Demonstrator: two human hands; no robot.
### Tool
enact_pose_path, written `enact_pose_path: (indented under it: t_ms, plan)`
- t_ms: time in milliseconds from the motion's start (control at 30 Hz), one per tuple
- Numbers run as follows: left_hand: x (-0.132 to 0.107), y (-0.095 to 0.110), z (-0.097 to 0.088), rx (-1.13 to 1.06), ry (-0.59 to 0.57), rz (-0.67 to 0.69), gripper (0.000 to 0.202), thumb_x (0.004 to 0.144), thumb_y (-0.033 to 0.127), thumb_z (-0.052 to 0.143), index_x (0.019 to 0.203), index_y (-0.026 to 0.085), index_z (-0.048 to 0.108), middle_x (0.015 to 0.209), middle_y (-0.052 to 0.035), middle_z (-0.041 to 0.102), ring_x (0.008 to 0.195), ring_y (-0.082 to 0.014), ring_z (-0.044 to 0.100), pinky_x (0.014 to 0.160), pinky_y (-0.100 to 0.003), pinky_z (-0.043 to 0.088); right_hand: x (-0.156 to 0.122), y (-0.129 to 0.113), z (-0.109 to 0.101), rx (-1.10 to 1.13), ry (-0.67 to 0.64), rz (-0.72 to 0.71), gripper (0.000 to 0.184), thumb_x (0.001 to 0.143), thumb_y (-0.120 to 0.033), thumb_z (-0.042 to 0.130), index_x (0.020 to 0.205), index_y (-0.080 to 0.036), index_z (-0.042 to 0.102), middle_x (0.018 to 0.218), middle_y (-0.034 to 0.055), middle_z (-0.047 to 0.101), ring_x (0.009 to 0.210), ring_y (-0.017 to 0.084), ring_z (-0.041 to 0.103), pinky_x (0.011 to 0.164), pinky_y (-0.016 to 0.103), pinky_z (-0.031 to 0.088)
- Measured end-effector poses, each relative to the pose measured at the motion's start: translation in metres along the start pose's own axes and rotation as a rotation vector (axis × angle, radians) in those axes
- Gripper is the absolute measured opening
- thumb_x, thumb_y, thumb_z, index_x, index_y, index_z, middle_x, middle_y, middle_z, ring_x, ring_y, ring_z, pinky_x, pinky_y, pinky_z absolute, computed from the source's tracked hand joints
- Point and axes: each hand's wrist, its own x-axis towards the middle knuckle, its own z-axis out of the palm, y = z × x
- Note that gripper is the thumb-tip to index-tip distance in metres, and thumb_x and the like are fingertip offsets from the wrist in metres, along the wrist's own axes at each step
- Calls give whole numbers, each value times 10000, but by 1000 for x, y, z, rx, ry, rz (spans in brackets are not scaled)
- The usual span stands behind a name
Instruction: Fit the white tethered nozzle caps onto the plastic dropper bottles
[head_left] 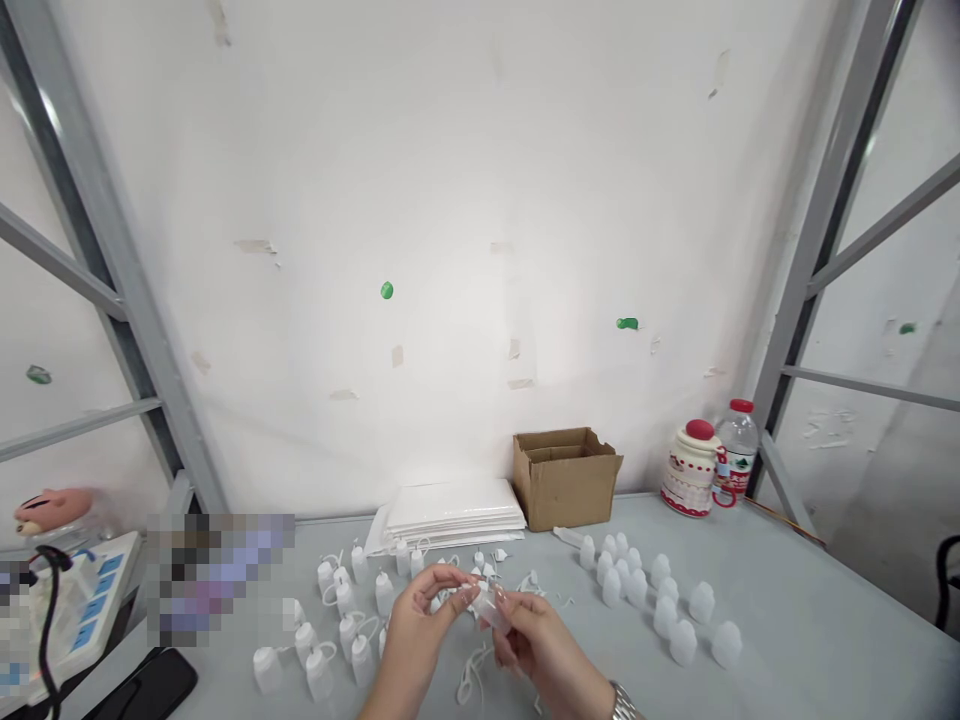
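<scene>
My right hand [536,635] is closed round a small translucent plastic bottle [491,608], which is tilted in front of me. At its upper end, my left hand [431,610] pinches a white bottle cap, mostly hidden by the fingertips. The two hands nearly meet. Left of them stand several small bottles [320,677] fitted with white tops and looped straps. Several plain translucent bottles [682,642] stand upright to the right. Loose white caps and straps [471,675] lie on the table behind and below my hands.
On the grey table [622,670], a stack of white sheets [450,510] and an open cardboard box [574,490] stand against the wall. A decorated jar [688,475] and a water bottle [739,445] are back right. A black phone [146,688] and a power strip [97,605] lie left.
</scene>
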Motion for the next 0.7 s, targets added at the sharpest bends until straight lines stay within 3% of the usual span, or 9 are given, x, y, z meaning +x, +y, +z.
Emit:
enact_pose_path:
  t_ms: [167, 300, 400, 567, 700]
  plan:
    - [0, -5, 2, 143, -29, 5, 278, 536, 293, 725, 801, 217, 692, 931, -80, 712, 950, -273, 596, 863, -386, 431, 1, -5, -6, 138, -9, -35, 475, 653, -609, 598, 551, -145, 568, 327, -88, 374, 326, 45, 252, 449, 221, 260]
    - [0, -5, 2, 240, -116, 1, 131, 594, 324, 675, 648, 205, 678, 757, -56, 709, 811, -245, 613, 799, -351, 441, 0, -10, -9, 160, -28, -28, 434, 699, -552, 586, 544, -147, 565, 321, -92, 355, 328, 42, 226, 460, 221, 255]
    - [1, -4, 1, 211, -95, 12, 177, 619, 366, 648, 577, 197, 613, 614, -19, 653, 674, -207, 592, 689, -314, 450, 0, -10, -10, 161, -25, -8, 436, 702, -556, 578, 567, -142, 577, 324, -98, 345, 328, 38, 217, 473, 223, 264]
    - [-3, -3, 2, 198, -113, 19, 194, 652, 370, 630, 585, 195, 583, 591, -7, 631, 647, -193, 584, 671, -298, 439, 1, -9, -7, 168, 62, -19, 447, 627, -574, 640, 525, -165, 492, 375, -92, 360, 380, 45, 244, 476, 222, 238]
    - [-7, -2, 4, 230, -115, 23, 209, 664, 388, 617, 585, 198, 579, 600, -13, 627, 661, -198, 582, 676, -292, 434, 3, -9, -5, 45, 155, -45, 491, 562, -618, 650, 481, -189, 426, 384, -79, 373, 404, 64, 283, 479, 232, 228]
